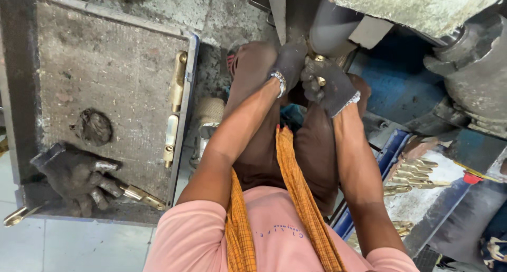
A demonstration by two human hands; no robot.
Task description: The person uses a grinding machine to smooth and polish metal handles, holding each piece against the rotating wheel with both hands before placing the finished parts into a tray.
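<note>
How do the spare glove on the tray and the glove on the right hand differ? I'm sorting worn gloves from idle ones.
The spare glove lies limp and empty on the grey tray, fingers splayed; the glove on the right hand is worn and curled around a small brass piece. The spare glove rests far left by loose brass parts; the worn one works up at the machine. Both are dark and grimy.

The scene is lit evenly by soft, diffuse light from above, moderately bright. Deep shadow is cast under the machine housing [417,8] at the top. Slight wide-angle bending is seen at the edges. Focus is held throughout; faint glare is caught on the brass parts [174,113].
</note>
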